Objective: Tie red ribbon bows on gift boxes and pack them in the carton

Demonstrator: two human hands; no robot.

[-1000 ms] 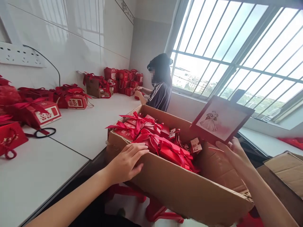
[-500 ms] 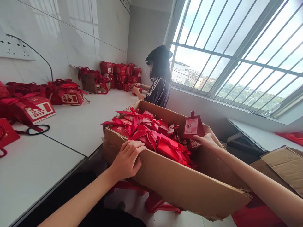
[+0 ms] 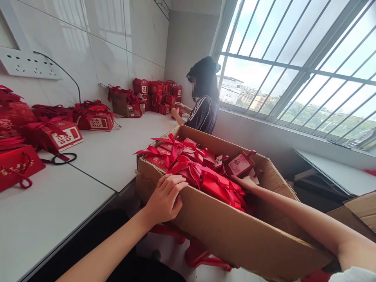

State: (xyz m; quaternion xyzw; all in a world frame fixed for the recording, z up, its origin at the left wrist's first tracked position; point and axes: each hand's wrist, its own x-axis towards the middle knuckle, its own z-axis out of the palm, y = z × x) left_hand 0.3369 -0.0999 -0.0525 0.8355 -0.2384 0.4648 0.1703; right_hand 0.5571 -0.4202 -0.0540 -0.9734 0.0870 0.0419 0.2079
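A big cardboard carton (image 3: 223, 231) stands in front of me, filled with red gift boxes tied with ribbon (image 3: 188, 168). My left hand (image 3: 166, 197) is closed over the carton's near rim at its left corner. My right hand (image 3: 246, 181) reaches deep into the carton. It holds a small red gift box with a picture label (image 3: 240, 163) from underneath, tilted on the pile. Most of that hand's fingers are hidden behind the packed boxes.
A white counter (image 3: 102, 156) on my left carries red gift boxes (image 3: 58, 135), a black loop (image 3: 64, 158) and further stacks (image 3: 155, 96) at the far corner. Another person (image 3: 204, 105) works there by the barred window. A red stool (image 3: 202, 254) stands below the carton and more cardboard (image 3: 362, 207) lies at right.
My right hand brought the small gift box from up in the air down into the carton, onto the pile. My left hand kept its place on the rim.
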